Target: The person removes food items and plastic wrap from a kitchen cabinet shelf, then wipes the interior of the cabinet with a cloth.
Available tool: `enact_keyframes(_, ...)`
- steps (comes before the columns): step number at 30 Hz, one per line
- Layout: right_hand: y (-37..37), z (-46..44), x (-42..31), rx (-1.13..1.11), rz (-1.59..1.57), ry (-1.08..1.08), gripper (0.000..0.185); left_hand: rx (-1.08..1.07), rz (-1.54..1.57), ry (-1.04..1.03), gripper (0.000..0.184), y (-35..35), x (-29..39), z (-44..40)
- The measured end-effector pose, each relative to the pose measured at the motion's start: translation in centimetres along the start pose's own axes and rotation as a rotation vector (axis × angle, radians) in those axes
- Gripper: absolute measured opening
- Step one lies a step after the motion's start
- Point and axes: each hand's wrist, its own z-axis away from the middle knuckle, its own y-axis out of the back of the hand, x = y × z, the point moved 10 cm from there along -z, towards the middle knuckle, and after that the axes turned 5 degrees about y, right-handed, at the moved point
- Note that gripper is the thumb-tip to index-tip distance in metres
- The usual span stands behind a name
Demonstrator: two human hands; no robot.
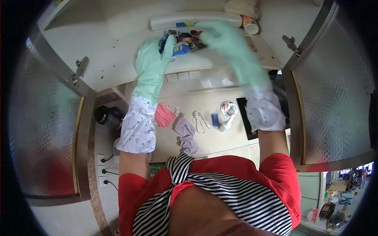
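Upper centre: your left hand [151, 55], thumb spread, and blurred right hand [214, 33] flank colourful packaging [183, 41], grips impossible to tell; hasty pulling could spill it off the shelf [206, 59].

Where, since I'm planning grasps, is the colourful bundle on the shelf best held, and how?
Probably both ends of the bundle, coming from the open front: it lies crumpled and wide, with the white roll behind. The left hand is at its left end.
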Motion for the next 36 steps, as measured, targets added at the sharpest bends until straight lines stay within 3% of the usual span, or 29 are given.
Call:
enact_keyframes(1, 2.9, 1.7, 3.9, 0.053, -0.089, -0.377, 0.048, -0.01, 0.012, 0.003, 0.053, -0.2, 0.2, 0.1)
enact_keyframes(2, 6.7, 2.2, 5.1, 0.183, -0.123, -0.24, 0.055, 0.023, 0.011, -0.015, 0.052, 0.2, 0.3, 0.2)
enact_keyframes(5, 11.9, 6.0, 5.5, 0.063, 0.015, -0.351, 0.06, 0.06, -0.022, -0.039, 0.051, 0.3, 0.4, 0.2)
enact_keyframes(7, 10.0, 7.9, 7.1, -0.092, 0.115, -0.164, 0.058, 0.069, -0.05, -0.045, 0.052, 0.2, 0.2, 0.1)
enact_keyframes(8, 9.6, 8.9, 7.5, -0.112, 0.31, -0.17, 0.054, 0.074, -0.027, -0.048, 0.052, 0.2, 0.2, 0.2)
enact_keyframes(11, 7.7, 10.0, 9.1, -0.18, 0.348, -0.303, 0.051, 0.076, -0.009, -0.054, 0.053, 0.0, 0.3, 0.0)
enact_keyframes(12, 7.0, 10.1, 11.6, -0.163, 0.291, -0.206, 0.046, 0.069, -0.015, -0.052, 0.054, 0.0, 0.2, 0.0)
enact_keyframes(16, 7.0, 9.7, 12.0, -0.107, 0.205, -0.294, 0.036, 0.064, -0.029, -0.035, 0.054, 0.3, 0.5, 0.2)
enact_keyframes(18, 9.3, 9.5, 12.4, 0.124, 0.16, -0.398, 0.029, 0.073, -0.011, -0.066, 0.05, 0.7, 1.1, 0.3)
enact_keyframes(19, 9.6, 9.1, 12.7, 0.124, 0.159, -0.394, 0.029, 0.077, -0.012, -0.067, 0.05, 0.8, 1.1, 0.4)
enact_keyframes(21, 12.9, 9.4, 13.7, 0.446, -0.02, -0.405, 0.029, 0.073, 0.458, -0.018, 0.048, 1.0, 0.6, 0.6)
enact_keyframes(22, 13.1, 8.9, 13.7, 0.447, -0.02, -0.402, 0.029, 0.075, 0.459, -0.02, 0.048, 1.5, 1.4, 1.2)
enact_keyframes(24, 14.5, 8.4, 13.6, 0.577, -0.155, -0.401, 0.031, 0.023, 0.819, 0.156, 0.053, 1.4, 2.0, 3.8)
enact_keyframes(25, 14.5, 8.5, 12.7, 0.579, -0.151, -0.404, 0.031, 0.019, 0.821, 0.156, 0.053, 1.2, 3.4, 5.0)
enact_keyframes(27, 14.4, 8.5, 10.0, 0.611, -0.175, -0.368, 0.032, -0.426, 1.172, 0.501, 0.066, -5.0, 5.6, 8.3)
enact_keyframes(29, 13.9, 9.1, 9.3, 0.615, -0.178, -0.393, 0.03, -0.79, 1.509, 0.398, 0.076, -8.4, 9.3, 10.3)
enact_keyframes(30, 13.7, 9.4, 9.2, 0.625, -0.186, -0.418, 0.028, -0.784, 1.51, 0.392, 0.076, -8.2, 10.8, 9.8)
enact_keyframes(32, 12.9, 10.3, 9.2, 0.627, -0.258, -0.389, 0.026, -0.796, 1.734, 0.86, 0.083, -9.7, 12.0, 9.7)
enact_keyframes(33, 12.7, 10.6, 9.0, 0.628, -0.329, -0.367, 0.025, -0.789, 1.734, 0.853, 0.083, -9.6, 12.2, 8.5)
enact_keyframes(34, 12.8, 11.0, 8.1, 0.626, -0.332, -0.359, 0.025, -0.839, 1.84, 1.053, 0.079, -10.4, 12.4, 8.4)
enact_keyframes(35, 11.6, 10.7, 6.8, 0.458, -0.346, -0.348, 0.024, -0.884, 1.937, 1.26, 0.074, -11.0, 12.8, 8.7)
enact_keyframes(36, 10.2, 10.6, 5.4, 0.289, -0.359, -0.336, 0.023, -0.874, 1.939, 1.255, 0.074, -11.5, 12.6, 8.5)
